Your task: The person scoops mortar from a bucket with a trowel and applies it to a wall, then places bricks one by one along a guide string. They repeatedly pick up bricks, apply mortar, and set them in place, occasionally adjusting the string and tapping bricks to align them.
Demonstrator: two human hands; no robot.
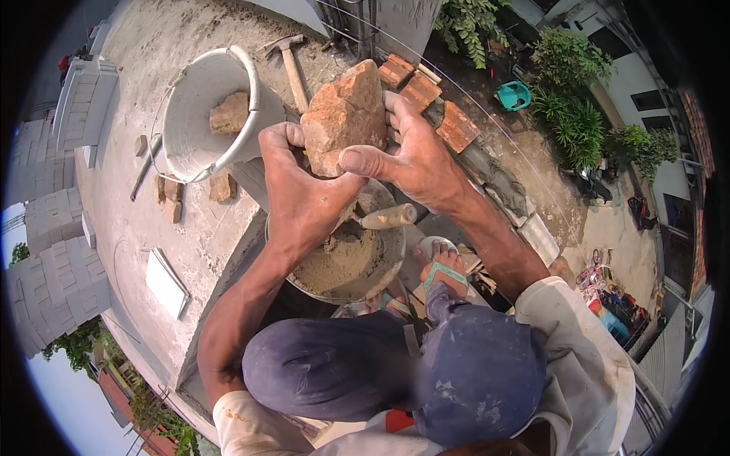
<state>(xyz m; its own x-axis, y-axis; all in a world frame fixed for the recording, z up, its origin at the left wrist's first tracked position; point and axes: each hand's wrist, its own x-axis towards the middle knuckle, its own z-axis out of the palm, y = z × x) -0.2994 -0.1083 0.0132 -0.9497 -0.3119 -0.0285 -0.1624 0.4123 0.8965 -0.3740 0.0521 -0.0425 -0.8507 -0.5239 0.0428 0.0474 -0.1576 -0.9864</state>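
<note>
A rough reddish-brown piece of broken brick is held up between my two hands. My left hand grips its left side and lower edge. On the other side my right hand has its thumb across the lower front and its fingers behind the right edge. Beneath my hands stands a bucket of mortar, with a trowel whose wooden handle sticks out to the right. Just beyond lies a hammer with a wooden handle, its lower end hidden behind the brick piece.
A grey bucket holding a brick chunk stands at left on the concrete slab. Brick pieces and a white tile lie there. More bricks line the ledge at right, above a lower yard with plants. A string crosses there.
</note>
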